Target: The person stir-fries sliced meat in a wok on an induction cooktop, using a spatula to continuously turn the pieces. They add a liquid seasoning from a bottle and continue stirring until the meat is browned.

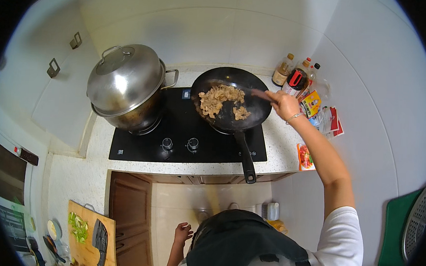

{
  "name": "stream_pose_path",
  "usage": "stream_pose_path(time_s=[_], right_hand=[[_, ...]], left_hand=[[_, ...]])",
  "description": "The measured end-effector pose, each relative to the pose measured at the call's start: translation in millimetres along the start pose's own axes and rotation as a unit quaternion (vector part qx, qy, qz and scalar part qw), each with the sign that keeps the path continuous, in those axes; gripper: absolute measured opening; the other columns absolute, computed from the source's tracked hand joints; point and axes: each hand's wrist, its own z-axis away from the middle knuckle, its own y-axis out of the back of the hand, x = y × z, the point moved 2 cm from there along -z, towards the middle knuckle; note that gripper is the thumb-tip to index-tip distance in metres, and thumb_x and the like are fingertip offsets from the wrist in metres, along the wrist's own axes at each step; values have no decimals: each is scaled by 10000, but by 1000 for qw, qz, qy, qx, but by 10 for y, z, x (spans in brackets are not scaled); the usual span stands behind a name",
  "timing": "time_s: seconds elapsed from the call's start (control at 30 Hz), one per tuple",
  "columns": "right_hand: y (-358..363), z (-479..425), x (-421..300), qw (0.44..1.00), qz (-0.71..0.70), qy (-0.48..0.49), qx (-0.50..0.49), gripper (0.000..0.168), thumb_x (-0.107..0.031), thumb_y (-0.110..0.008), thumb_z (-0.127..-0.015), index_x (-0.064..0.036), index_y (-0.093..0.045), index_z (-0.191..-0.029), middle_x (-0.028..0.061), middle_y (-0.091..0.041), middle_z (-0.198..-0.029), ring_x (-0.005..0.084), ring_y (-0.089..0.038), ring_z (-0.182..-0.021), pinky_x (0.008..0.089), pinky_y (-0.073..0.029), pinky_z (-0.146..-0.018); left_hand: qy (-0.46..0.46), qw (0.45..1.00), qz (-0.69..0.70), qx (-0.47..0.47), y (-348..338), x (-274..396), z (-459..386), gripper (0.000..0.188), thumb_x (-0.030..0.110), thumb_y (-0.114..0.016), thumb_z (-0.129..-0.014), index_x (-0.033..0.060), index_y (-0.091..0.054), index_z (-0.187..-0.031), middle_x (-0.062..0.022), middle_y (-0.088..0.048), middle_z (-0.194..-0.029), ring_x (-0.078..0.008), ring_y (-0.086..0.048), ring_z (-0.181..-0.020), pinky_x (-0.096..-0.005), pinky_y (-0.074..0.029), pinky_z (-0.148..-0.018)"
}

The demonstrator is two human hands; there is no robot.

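My right hand (285, 105) grips the wooden handle of a spatula (261, 94), whose working end reaches into a black frying pan (229, 123). Pieces of light-brown cooked meat (220, 98) lie in the pan, mostly toward its left side, with a smaller clump to the right. Thin steam rises from them. The pan sits on the right burner of a black glass gas hob (183, 145), its handle pointing toward me. My left hand (183, 232) hangs low beside my body, fingers loosely bent and apart, with nothing in it.
A large lidded steel pot (128, 87) occupies the left burner. Sauce bottles (295, 77) and seasoning packets (311, 104) crowd the right corner. At lower left, a wooden cutting board (81, 245) carries a cleaver (99, 239) and chopped green vegetables (78, 227).
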Motion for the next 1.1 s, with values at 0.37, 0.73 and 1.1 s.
stream_pose_path(time_s=[0.37,0.73,1.1], right_hand=[[1153,422,-15,989,115,92,5,346,-61,-563,-665,-230,-637,-957,31,-528,-671,220,-546,-545,352,-431,-462],[841,172,-545,982,153,5,-111,298,-96,-567,-650,-133,-607,-943,120,-587,-717,271,-586,-598,374,-460,-519],[805,-208,-933,970,148,33,-191,130,-125,-607,-623,-81,-634,-742,133,-624,-743,287,-614,-712,359,-487,-616]], left_hand=[[-9,1000,-18,-9,-56,125,-82,333,160,-584,-792,73,-440,-1079,-71,-544,-872,-195,-596,-715,-328,-503,-581],[-18,998,-43,-39,-169,289,-124,341,170,-590,-801,89,-432,-1092,-96,-559,-947,-234,-594,-791,-364,-494,-650],[-3,999,-35,-22,-52,172,-70,377,159,-596,-785,47,-434,-1106,-90,-547,-897,-215,-600,-731,-342,-503,-593]])
